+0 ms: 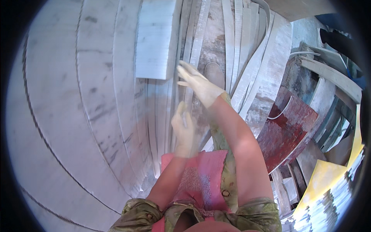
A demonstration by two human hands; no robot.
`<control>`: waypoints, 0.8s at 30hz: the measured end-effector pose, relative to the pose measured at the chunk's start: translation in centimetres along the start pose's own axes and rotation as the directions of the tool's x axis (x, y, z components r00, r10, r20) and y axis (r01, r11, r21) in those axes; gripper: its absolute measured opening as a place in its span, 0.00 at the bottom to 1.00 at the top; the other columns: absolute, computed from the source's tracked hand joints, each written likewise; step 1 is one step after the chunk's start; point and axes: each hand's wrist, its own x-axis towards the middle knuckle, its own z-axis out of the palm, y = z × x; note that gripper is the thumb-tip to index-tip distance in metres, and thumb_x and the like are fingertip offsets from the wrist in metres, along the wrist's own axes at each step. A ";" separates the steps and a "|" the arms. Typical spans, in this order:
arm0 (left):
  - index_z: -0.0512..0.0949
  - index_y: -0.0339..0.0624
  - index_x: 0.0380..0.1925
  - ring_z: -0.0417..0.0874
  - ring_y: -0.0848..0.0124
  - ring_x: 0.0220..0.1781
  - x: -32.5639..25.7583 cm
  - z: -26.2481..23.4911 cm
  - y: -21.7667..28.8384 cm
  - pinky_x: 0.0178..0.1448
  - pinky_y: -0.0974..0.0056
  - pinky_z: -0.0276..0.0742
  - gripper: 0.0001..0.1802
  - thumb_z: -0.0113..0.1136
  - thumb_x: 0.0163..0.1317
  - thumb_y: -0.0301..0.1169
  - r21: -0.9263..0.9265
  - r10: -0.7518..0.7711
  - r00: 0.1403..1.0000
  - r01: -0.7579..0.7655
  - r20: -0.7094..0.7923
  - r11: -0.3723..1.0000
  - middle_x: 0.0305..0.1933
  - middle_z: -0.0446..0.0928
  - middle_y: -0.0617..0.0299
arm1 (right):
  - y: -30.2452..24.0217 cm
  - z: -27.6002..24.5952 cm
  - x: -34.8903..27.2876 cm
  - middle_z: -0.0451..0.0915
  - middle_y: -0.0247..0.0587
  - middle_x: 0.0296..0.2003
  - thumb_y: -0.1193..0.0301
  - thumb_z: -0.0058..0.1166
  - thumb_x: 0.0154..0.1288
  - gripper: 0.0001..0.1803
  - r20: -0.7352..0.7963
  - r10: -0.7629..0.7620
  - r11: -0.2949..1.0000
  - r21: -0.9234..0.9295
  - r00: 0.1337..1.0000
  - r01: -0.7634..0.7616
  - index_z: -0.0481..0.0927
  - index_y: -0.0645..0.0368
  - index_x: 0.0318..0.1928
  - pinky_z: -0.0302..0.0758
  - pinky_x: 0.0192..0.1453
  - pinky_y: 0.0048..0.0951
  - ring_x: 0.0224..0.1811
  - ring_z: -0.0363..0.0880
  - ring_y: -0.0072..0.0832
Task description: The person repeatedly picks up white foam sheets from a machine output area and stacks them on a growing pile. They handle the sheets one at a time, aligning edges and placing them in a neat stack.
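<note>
Hands in pale dusty gloves hovered at frame centre, holding nothing: left hand (183,129) flat with fingers together, right hand (198,83) spread, nearest the thin white marble strips (193,46) stacked on edge, apparently for storage, beside broad white marble slabs (77,96).

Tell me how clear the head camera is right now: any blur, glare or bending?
Head view: left hand smeared by motion blur, right hand sharper; bright daylight washes out the white marble slabs; fisheye bends the stone strips; corners black; red slab reasonably crisp.
</note>
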 end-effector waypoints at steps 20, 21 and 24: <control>0.68 0.29 0.68 0.73 0.60 0.71 2.0 -2.5 -9.1 0.74 0.61 0.65 0.28 0.54 0.72 0.33 -0.123 -0.399 0.915 0.403 0.050 0.907 0.70 0.71 0.45 | -1.5 -6.0 -0.4 0.72 0.44 0.69 0.54 0.48 0.78 0.32 -0.298 -0.284 0.880 -0.459 0.912 0.124 0.68 0.60 0.72 0.60 0.78 0.34 0.74 0.65 0.34; 0.68 0.29 0.68 0.73 0.60 0.71 1.9 -2.3 -9.5 0.74 0.61 0.65 0.28 0.53 0.72 0.32 -0.104 -0.380 0.924 0.382 0.040 0.918 0.70 0.71 0.45 | -1.6 -7.3 0.7 0.73 0.47 0.69 0.55 0.49 0.77 0.31 -0.296 -0.318 0.871 -0.466 0.901 0.154 0.68 0.62 0.71 0.61 0.77 0.34 0.73 0.67 0.36; 0.68 0.30 0.68 0.73 0.59 0.72 1.5 -1.6 -10.7 0.74 0.60 0.66 0.26 0.52 0.72 0.28 -0.036 -0.297 0.955 0.297 0.005 0.954 0.70 0.72 0.45 | -1.9 -9.5 3.1 0.75 0.52 0.66 0.61 0.50 0.75 0.28 -0.287 -0.476 0.715 -0.676 0.831 0.176 0.71 0.66 0.68 0.65 0.74 0.35 0.70 0.71 0.40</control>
